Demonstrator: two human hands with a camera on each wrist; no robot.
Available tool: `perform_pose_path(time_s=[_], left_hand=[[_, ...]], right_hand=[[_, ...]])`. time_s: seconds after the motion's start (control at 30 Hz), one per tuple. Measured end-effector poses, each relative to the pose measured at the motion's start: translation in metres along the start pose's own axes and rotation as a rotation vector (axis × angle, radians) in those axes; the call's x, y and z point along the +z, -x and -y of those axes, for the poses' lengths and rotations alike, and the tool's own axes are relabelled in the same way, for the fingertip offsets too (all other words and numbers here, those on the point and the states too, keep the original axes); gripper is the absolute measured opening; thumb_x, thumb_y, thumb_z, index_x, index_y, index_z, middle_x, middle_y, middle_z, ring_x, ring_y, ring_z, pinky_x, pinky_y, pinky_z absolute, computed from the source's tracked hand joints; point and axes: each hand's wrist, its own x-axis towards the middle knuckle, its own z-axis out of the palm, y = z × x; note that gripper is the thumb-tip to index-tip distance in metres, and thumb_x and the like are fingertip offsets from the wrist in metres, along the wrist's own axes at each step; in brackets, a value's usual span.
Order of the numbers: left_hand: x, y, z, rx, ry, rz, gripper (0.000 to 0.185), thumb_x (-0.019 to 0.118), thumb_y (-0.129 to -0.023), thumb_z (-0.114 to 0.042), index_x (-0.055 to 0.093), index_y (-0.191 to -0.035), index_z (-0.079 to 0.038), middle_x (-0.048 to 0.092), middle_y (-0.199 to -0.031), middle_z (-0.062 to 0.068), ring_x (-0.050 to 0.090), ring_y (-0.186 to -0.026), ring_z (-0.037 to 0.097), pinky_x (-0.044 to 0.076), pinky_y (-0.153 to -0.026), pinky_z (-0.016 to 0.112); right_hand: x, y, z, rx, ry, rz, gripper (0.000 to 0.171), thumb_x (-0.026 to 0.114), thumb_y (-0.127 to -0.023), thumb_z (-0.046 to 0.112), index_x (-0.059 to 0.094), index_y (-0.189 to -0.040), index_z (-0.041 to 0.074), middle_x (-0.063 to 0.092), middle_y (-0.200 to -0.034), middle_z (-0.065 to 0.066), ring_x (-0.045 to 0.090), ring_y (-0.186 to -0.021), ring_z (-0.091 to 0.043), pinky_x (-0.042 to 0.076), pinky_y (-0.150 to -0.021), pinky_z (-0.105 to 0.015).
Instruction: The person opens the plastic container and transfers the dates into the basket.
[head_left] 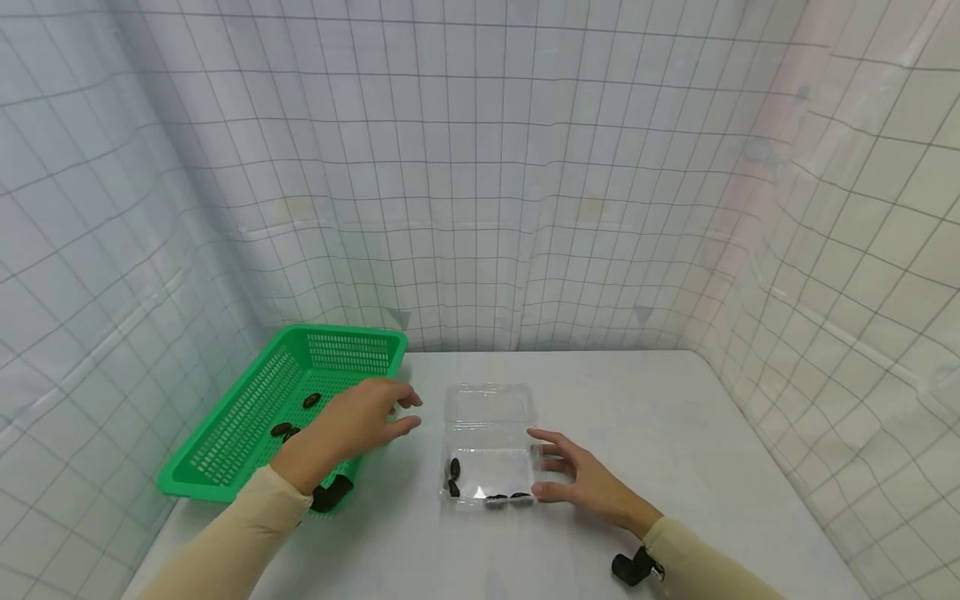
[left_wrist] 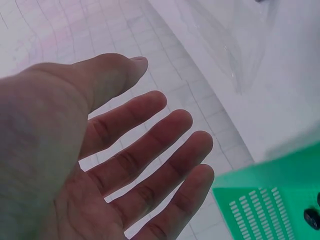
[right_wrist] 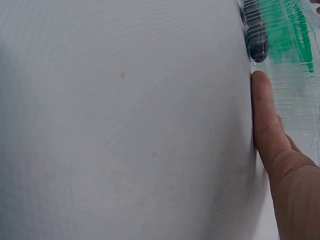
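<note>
"L hand?"
"Loose, empty, nr green basket's 3 o'clock rim (forearm hides pt)."
"R hand?"
"Spread, touching clear box at 3 o'clock. Dark ovals inside, 5–9 o'clock; front ones hard to make out."

The right hand touches a clear container; the left hand hovers near a green basket.

Green basket, blackish-brown pieces, colourless container, white table, grey-gridded white sheeting
</note>
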Motion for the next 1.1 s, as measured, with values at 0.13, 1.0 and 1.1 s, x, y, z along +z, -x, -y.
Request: perform_pose_path(time_s=[0.13,1.0,1.1], left_hand=[[-0.011,0.001,-0.047,-0.024,-0.035,0.020,0.022,0.086,-0.107,-0.033,0.085,-0.124,-0.019,0.085,-0.123,-0.002,0.079,-0.108,0.022,0.069,-0.088,0.043],[0.054,-0.037,-0.079,0.068,-0.018,0.296,0.032,0.101,-0.092,-0.013,0.087,-0.121,-0.012,0.086,-0.118,0.003,0.077,-0.105,0.019,0.068,-0.094,0.040],[0.060,-0.038,-0.075,0.081,-0.067,0.323,0.029,0.102,-0.091,-0.013,0.087,-0.116,-0.014,0.086,-0.113,0.000,0.077,-0.106,0.017,0.067,-0.095,0.039]], right_hand=[[0.000,0.001,0.001,0.000,0.002,-0.003,0.087,0.088,-0.106,0.034,0.042,-0.180,0.034,0.050,-0.180,-0.020,0.058,-0.161,-0.043,0.049,-0.131,-0.068],[0.000,0.000,0.000,-0.017,-0.008,0.004,0.087,0.087,-0.107,0.033,0.041,-0.181,0.032,0.051,-0.179,-0.022,0.058,-0.161,-0.045,0.048,-0.131,-0.070],[0.001,0.000,-0.001,-0.013,0.002,0.001,0.087,0.087,-0.107,0.034,0.041,-0.181,0.033,0.052,-0.178,-0.020,0.058,-0.161,-0.044,0.048,-0.131,-0.068]])
